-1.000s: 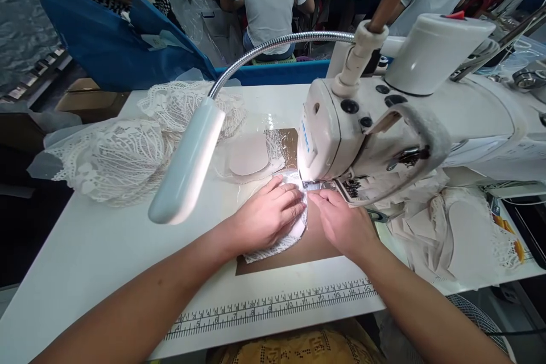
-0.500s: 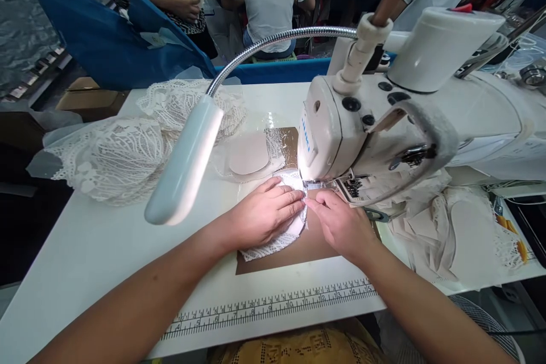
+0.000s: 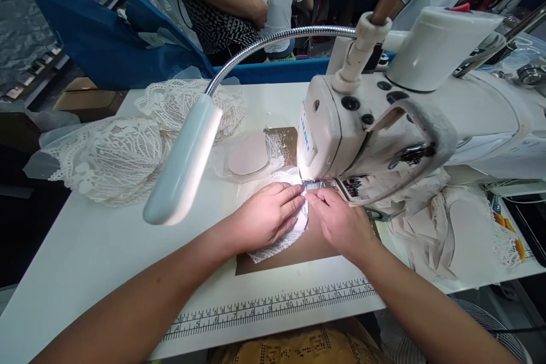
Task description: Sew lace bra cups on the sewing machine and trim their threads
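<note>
A white lace piece point(image 3: 277, 248) lies on a brown sheet point(image 3: 318, 244) under the head of a white sewing machine point(image 3: 326, 131). My left hand point(image 3: 265, 217) rests flat on the lace, fingers stretched toward the needle area. Close beside those fingertips, my right hand point(image 3: 343, 224) pinches the edge of the lace piece between thumb and forefinger. The needle and presser foot are mostly hidden by the machine head and fingers. Behind my left hand lies a pale oval pad point(image 3: 248, 154) on clear film.
A lamp point(image 3: 183, 162) on a bendy metal neck hangs left of the machine. Lace pieces point(image 3: 115, 153) are heaped at the left. Cut fabric pieces point(image 3: 464, 233) and a green-handled tool point(image 3: 376, 215) lie right. A printed ruler point(image 3: 273, 308) runs along the front. Co-workers are beyond the table.
The lace piece has shifted and turned slightly under my left hand, its near end now further right. My right hand has barely moved. A person behind the table has moved to the right.
</note>
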A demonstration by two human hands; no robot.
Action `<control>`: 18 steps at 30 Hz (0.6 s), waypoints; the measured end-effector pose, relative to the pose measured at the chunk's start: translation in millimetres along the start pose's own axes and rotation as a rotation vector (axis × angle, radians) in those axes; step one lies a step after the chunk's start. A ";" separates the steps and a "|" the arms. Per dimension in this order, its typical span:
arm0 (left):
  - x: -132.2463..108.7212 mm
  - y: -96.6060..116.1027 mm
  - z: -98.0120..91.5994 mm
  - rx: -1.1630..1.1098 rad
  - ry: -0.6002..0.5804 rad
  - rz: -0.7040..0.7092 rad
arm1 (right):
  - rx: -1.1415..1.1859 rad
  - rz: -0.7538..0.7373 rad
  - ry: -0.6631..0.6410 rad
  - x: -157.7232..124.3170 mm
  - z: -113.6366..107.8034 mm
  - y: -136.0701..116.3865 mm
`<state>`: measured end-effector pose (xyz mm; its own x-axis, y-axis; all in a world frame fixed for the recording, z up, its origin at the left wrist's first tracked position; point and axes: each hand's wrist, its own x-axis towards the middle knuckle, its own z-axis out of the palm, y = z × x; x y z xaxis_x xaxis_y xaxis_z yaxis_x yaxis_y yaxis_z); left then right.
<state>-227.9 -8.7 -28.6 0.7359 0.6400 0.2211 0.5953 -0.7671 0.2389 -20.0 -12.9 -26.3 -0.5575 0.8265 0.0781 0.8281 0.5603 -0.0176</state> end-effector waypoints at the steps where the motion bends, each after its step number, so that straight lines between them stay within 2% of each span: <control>1: 0.6 0.9 0.0 0.006 0.000 -0.008 | -0.004 0.007 0.002 0.2 0.7 -0.1; 6: 0.6 1.1 -1.8 0.027 0.014 0.005 | 0.038 0.024 0.060 -4.0 5.0 3.3; 10: -1.7 -0.8 -2.0 0.029 0.011 0.009 | 0.119 -0.067 0.124 -7.3 5.1 7.9; 13: -3.7 -1.7 -0.5 0.012 0.007 0.003 | 0.136 -0.140 0.134 -7.2 3.9 9.5; 18: -5.1 -4.5 1.9 -0.013 -0.005 0.020 | 0.125 -0.140 0.121 -6.0 2.2 7.6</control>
<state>-233.7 -8.6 -32.6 0.7493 0.6243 0.2209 0.5764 -0.7791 0.2467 -10.5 -13.5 -29.1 -0.6493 0.7319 0.2069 0.7254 0.6776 -0.1208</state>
